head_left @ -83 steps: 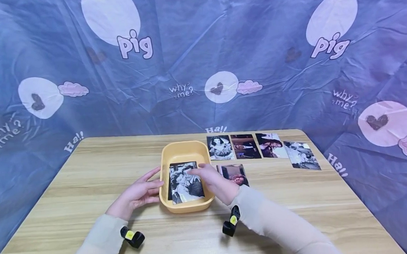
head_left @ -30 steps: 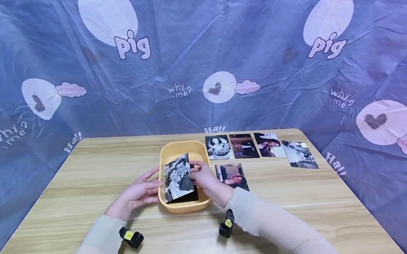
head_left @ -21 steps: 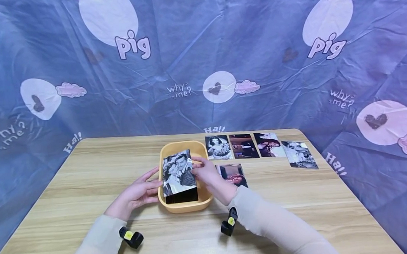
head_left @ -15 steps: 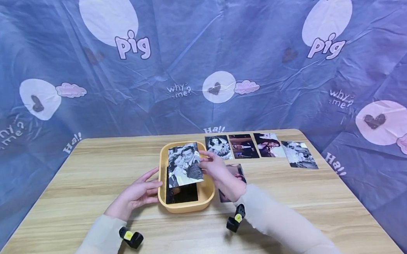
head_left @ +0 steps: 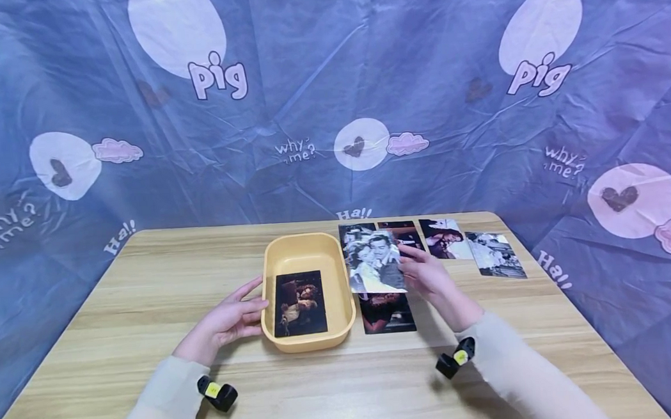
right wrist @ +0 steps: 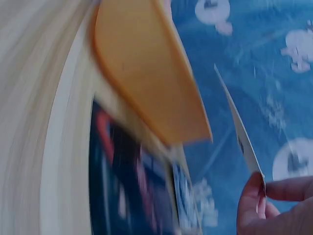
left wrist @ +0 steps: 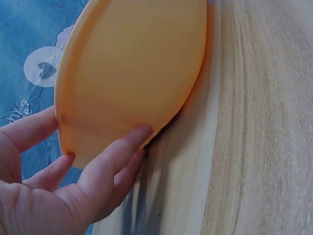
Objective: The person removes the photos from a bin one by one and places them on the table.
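Observation:
A black-and-white photo (head_left: 373, 261) of a couple is pinched at its right edge by my right hand (head_left: 432, 283). In the right wrist view the raised photo (right wrist: 239, 127) is nearly edge-on, thumb and fingers gripping its lower end. It hangs over the table, covering parts of the photos behind and below. My left hand (head_left: 232, 318) touches the left side of a yellow tray (head_left: 312, 346). Spread fingers rest along the tray's outer wall (left wrist: 132, 88) in the left wrist view. Inside the tray lies a dark photo (head_left: 299, 304).
To the tray's right, a dark reddish photo (head_left: 389, 318) lies nearest the front. Behind are a partly covered dark photo (head_left: 409, 237), a colour photo (head_left: 445, 238) and a black-and-white photo (head_left: 495, 255). A blue patterned cloth (head_left: 288, 193) hangs behind the wooden table (head_left: 160, 271).
My right hand has lifted the couple photo out of the tray and carried it right, over the laid-out photos. The dark photo beneath it is uncovered. My left hand stays at the tray.

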Tool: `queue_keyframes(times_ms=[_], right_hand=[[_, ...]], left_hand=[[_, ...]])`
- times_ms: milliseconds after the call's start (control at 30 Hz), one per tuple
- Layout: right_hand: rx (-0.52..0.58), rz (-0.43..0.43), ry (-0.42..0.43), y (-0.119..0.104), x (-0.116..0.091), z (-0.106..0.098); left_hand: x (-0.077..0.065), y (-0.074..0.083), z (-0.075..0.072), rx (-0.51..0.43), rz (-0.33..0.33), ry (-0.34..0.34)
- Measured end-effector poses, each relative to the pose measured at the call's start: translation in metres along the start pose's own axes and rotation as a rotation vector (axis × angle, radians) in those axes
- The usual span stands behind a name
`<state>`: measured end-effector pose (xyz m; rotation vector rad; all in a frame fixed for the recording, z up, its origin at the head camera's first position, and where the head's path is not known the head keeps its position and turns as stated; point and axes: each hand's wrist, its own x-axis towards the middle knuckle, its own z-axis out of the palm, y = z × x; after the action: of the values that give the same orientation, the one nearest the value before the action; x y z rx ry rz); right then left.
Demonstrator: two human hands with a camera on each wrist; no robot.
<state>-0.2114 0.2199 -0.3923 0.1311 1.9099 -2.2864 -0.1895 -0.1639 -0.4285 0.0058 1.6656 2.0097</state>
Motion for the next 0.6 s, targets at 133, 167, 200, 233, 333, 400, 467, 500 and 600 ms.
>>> queue_keyframes(times_ms=[133,167,200,233,333,400,467,500,600], right_hand=[[-0.031,0.007,-0.010,0.001,-0.006,-0.034],[-0.037,0.013,-0.008,0.001,-0.007,-0.041],[-0.048,0.024,-0.002,0.001,-0.009,-0.048],[-0.062,0.032,0.008,0.001,-0.011,-0.054],[-0.116,0.053,0.026,0.004,-0.016,-0.070],[-0.133,0.066,0.036,0.006,-0.019,-0.080],[-0.142,0.073,0.037,0.009,-0.021,-0.088],[-0.141,0.082,0.038,0.011,-0.023,-0.092],[-0.157,0.102,0.036,0.016,-0.026,-0.102]], left_hand=[[0.001,-0.001,-0.002,-0.001,0.004,0.000],[0.001,-0.001,-0.002,-0.002,0.003,0.001],[0.001,-0.001,-0.003,-0.005,0.002,0.003],[0.002,-0.001,-0.003,-0.006,0.003,0.002],[0.001,-0.001,-0.003,-0.009,0.002,0.004],[0.001,-0.001,-0.003,-0.008,0.002,0.003],[0.002,0.000,-0.003,-0.006,0.003,0.001],[0.002,0.000,-0.003,-0.004,0.003,0.000],[0.002,0.000,-0.004,-0.004,0.002,0.002]])
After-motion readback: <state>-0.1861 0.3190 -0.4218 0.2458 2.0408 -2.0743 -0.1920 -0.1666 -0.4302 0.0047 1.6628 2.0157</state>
